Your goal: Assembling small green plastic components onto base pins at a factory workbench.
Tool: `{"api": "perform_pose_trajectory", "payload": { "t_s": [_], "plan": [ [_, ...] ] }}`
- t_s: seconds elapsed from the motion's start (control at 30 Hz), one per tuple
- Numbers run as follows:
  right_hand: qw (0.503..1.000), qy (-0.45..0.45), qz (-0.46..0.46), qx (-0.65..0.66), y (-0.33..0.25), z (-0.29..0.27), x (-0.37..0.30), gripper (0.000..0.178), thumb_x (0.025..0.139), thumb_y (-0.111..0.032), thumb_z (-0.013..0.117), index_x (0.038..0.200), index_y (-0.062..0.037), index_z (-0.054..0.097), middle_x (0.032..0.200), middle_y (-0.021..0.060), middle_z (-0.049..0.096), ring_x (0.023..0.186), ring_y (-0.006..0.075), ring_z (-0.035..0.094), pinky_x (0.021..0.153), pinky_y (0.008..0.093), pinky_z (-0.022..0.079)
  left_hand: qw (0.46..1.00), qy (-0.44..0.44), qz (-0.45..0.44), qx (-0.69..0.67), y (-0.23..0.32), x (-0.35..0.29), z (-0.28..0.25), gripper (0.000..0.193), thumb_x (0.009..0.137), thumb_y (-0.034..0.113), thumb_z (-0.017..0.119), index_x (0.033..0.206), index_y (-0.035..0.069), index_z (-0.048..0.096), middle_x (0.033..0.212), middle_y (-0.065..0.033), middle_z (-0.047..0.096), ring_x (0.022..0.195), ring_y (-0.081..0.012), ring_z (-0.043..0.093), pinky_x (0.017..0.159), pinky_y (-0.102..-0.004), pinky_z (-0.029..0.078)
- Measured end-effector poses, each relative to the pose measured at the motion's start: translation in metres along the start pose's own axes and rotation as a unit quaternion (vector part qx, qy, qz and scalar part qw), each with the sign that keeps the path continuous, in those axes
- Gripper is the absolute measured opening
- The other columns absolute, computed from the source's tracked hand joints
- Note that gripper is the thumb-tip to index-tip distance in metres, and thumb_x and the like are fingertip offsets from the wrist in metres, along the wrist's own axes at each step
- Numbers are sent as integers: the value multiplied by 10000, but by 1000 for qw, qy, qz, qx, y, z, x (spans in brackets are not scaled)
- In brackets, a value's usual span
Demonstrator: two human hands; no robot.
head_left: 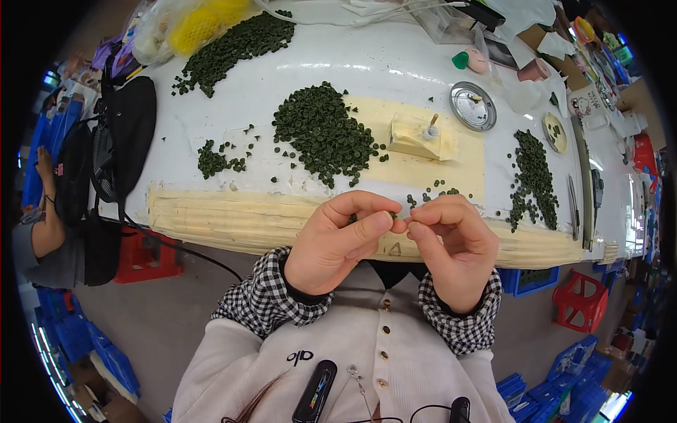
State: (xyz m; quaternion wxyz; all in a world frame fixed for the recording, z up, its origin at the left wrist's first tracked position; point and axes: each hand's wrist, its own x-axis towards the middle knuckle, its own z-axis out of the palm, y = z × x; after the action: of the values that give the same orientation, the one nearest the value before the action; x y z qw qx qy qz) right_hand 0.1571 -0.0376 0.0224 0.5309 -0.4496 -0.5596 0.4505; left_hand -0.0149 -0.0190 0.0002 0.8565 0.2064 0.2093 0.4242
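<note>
Close together over the table's near edge, my two hands meet at the fingertips. My left hand (340, 240) is closed, pinching a small dark green round piece (393, 215) between thumb and forefinger; the fingers partly hide it. Thumb and forefinger of my right hand (457, 243) press together right beside that piece, and whatever they hold is too small to make out. Just beyond the hands lie loose green pieces (441, 192). Farther off is a large heap of such dark green pieces (324, 134), some showing short stems.
More green pieces form a back-left pile (240, 46), a small left cluster (217, 162) and a right pile (534, 176). A tape-covered block (416, 139) holds an upright stick. Beyond are a round metal dish (462, 116), tweezers (572, 204) and a black bag (130, 134).
</note>
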Motion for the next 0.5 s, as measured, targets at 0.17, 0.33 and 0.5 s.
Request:
{"api": "perform_pose_trajectory", "payload": {
  "t_s": [0.17, 0.33, 0.5],
  "plan": [
    [1000, 1, 5, 23, 4, 1, -1, 139, 765, 93, 599, 898, 55, 586, 927, 100, 565, 847, 133, 582, 755, 241, 504, 999, 22, 6, 32, 2, 0, 2, 165, 874, 49, 554, 1032, 22, 595, 887, -61, 639, 590, 0, 443, 467, -153, 303],
    [999, -4, 10, 35, 4, 3, 0, 138, 770, 90, 593, 904, 54, 586, 933, 99, 563, 848, 133, 586, 757, 239, 504, 997, 40, 32, 51, 2, -1, 4, 191, 847, 15, 580, 1037, 16, 597, 899, -58, 642, 706, -24, 524, 530, -148, 353],
    [1000, 8, 0, 17, 5, 5, -1, 144, 765, 84, 599, 905, 48, 592, 933, 103, 565, 829, 133, 589, 749, 237, 504, 984, 83, 70, 143, -2, 0, 9, 192, 803, -2, 632, 995, 7, 623, 887, -50, 647, 770, -52, 545, 645, -184, 415]
  ]
}}
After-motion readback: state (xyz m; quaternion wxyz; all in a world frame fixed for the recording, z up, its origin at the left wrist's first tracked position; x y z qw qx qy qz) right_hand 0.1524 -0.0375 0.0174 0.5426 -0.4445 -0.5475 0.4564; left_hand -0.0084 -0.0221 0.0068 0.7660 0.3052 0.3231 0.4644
